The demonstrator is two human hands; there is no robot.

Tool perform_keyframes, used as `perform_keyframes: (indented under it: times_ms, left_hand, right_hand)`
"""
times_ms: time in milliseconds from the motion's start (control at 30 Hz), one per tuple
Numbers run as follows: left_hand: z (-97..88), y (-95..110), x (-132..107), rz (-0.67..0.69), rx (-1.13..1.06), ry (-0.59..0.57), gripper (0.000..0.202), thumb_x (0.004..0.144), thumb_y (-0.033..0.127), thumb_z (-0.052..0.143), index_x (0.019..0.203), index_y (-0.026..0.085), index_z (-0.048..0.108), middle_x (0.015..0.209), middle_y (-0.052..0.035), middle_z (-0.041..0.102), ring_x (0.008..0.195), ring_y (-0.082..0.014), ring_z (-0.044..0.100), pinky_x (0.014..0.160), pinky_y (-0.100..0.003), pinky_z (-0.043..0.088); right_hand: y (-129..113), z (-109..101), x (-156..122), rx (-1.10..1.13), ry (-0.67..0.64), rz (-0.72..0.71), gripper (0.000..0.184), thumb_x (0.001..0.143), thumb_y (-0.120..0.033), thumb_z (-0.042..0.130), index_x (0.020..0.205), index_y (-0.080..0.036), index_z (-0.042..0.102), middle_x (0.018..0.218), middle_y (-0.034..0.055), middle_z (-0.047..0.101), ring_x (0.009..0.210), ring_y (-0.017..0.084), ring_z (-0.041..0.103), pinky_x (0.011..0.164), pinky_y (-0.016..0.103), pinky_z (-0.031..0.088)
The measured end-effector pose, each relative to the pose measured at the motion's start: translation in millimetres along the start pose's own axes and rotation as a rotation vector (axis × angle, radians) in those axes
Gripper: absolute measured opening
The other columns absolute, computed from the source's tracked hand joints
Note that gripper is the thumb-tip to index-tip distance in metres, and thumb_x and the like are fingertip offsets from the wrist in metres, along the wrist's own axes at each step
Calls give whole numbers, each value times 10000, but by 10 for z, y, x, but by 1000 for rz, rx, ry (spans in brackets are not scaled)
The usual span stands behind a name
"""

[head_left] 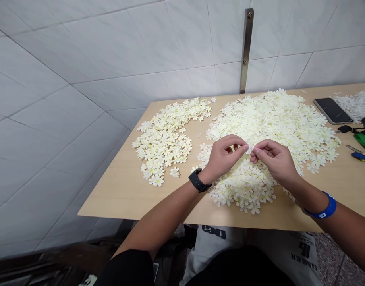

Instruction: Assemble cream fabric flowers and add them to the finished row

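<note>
My left hand (226,155) is closed in a pinch, thumb against forefinger, on a small pale artificial flower (250,150) that is mostly hidden by the fingertips. Close beside it, my right hand (273,157) also pinches; what lies between its fingertips is too small to make out. Both hands are above a large heap of cream-white artificial flowers (277,115), whose near part spreads below my wrists. Left of the hands lies a smaller spread of similar flowers with yellowish centres (167,145).
The brown board tabletop (116,194) meets a tiled wall at the back. At right lie a phone (333,110), a pile of small white pieces (356,104), a green-handled item (363,142) and a blue-and-yellow-handled tool (362,156). A metal strip (246,51) is fixed to the wall.
</note>
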State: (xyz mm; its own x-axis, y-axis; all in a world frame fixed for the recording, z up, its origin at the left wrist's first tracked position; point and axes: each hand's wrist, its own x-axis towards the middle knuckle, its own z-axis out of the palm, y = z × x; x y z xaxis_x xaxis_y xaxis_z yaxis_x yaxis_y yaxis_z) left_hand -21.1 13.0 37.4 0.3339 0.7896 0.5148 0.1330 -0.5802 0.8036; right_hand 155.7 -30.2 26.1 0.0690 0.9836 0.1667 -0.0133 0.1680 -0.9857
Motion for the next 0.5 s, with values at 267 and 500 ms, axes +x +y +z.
perform_keyframes:
  times_ms: [267, 500]
  left_hand:
    - [-15, 3, -2, -19, -8, 60, 225, 923, 366, 708, 794, 182, 689, 830, -51, 690, 757, -134, 607, 539, -233, 415]
    - [30, 13, -19, -35, -43, 97, 225, 938, 352, 687, 795, 179, 666, 835, -51, 666, 776, -141, 596, 564, -241, 440]
  right_hand:
    - [-55, 16, -4, -12, 12, -12, 233, 805, -395, 803, 751, -211, 670, 660, 17, 701, 595, 148, 665, 593, 296, 579]
    - [-36, 34, -9, 8, 24, -4, 257, 811, -419, 795, 748, -215, 650, 645, 17, 699, 599, 155, 670, 589, 298, 572]
